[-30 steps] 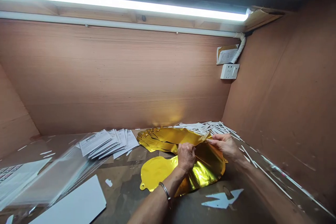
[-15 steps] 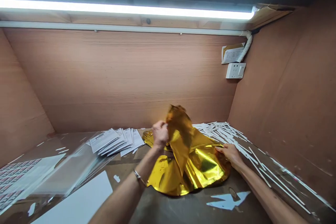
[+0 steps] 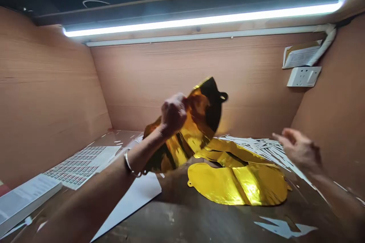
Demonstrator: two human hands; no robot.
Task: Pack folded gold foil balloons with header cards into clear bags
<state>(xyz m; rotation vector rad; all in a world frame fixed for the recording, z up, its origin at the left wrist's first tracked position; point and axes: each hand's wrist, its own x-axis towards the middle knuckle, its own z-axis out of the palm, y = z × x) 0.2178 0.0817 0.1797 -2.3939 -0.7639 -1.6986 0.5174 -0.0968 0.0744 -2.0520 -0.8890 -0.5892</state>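
Observation:
My left hand [image 3: 173, 115] is raised and shut on a gold foil balloon sheet [image 3: 201, 121], which hangs in the air with a small tab at its top edge. My right hand [image 3: 299, 148] hovers at the right with its fingers apart, holding nothing. Below it, a flat gold foil balloon [image 3: 239, 184] lies on the worktop [image 3: 182, 216], with a tab at its left end. Behind that lies a further gold foil piece [image 3: 225, 151]. My left forearm wears a thin metal bangle [image 3: 129, 165].
Many white paper strips [image 3: 256, 147] lie at the back right. A printed sheet of small labels [image 3: 80, 165], a white card [image 3: 134, 197] and a white booklet [image 3: 25, 201] lie at the left. Wooden walls surround the worktop, with a wall socket [image 3: 303, 76] and a light tube [image 3: 199, 21] above.
My left hand has lifted the foil sheet higher and swung it left, uncovering the flat foil beneath. My right hand has let go and moved right. The view has turned left.

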